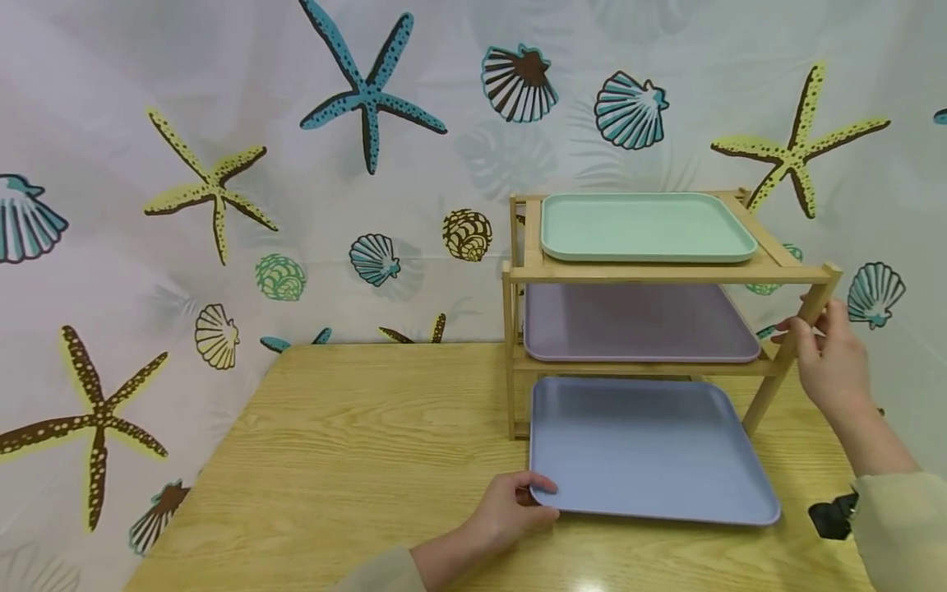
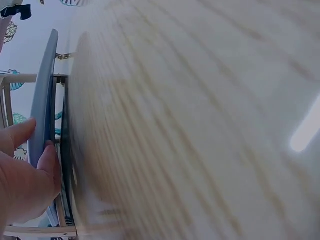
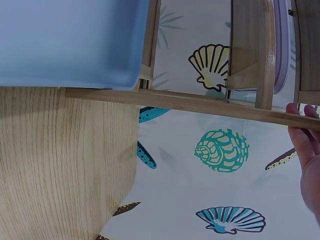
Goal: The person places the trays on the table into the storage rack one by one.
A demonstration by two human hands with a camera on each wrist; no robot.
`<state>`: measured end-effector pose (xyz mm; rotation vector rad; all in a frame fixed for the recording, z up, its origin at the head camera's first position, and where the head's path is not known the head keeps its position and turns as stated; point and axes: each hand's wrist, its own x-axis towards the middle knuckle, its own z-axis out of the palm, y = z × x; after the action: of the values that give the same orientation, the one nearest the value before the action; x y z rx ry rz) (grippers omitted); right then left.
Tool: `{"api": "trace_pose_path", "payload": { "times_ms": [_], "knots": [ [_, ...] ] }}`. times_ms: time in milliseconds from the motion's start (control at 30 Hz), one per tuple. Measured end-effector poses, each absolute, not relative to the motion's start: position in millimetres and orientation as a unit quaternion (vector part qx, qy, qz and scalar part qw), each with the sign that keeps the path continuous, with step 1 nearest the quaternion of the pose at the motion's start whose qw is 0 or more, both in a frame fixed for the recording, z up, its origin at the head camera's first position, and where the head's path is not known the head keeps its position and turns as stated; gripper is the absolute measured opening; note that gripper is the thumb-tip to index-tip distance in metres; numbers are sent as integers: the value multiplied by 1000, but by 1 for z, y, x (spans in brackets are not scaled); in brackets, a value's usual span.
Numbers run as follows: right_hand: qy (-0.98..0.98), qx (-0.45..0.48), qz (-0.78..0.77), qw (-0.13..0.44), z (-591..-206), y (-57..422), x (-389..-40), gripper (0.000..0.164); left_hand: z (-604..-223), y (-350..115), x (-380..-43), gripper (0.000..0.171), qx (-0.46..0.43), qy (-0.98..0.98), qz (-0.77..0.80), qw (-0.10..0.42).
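A blue tray (image 1: 651,448) sticks out toward me from the bottom level of a wooden three-tier rack (image 1: 666,274). My left hand (image 1: 510,516) pinches the tray's near left corner, thumb and fingers on opposite faces; the left wrist view shows the tray (image 2: 44,95) edge-on, its near end lifted off the table. At the rack's front right post, my right hand (image 1: 836,362) grips the wood, fingers partly hidden behind it. The right wrist view shows its fingers (image 3: 302,145) around the post (image 3: 200,104). A purple tray (image 1: 639,321) lies on the middle level, a mint green tray (image 1: 644,226) on top.
The rack stands on a wood-grain table (image 1: 355,427), toward its right side. Behind hangs a white cloth (image 1: 414,197) printed with starfish and shells. A small black object (image 1: 833,516) shows beside my right sleeve.
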<state>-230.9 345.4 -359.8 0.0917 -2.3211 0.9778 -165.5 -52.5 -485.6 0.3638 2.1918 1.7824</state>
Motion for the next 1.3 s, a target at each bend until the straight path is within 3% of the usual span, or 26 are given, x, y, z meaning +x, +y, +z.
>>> {"api": "trace_pose_path", "payload": {
  "times_ms": [500, 1100, 1300],
  "knots": [
    [-871, 51, 365, 325, -360, 346, -232, 33, -486, -45, -177, 18, 104, 792, 590, 119],
    [-870, 47, 368, 323, -362, 348, -234, 34, -493, -32, -204, 4, 103, 819, 565, 21],
    [-873, 42, 366, 320, -361, 346, -232, 34, -493, -24, -212, 4, 81, 785, 614, 18]
  ]
}}
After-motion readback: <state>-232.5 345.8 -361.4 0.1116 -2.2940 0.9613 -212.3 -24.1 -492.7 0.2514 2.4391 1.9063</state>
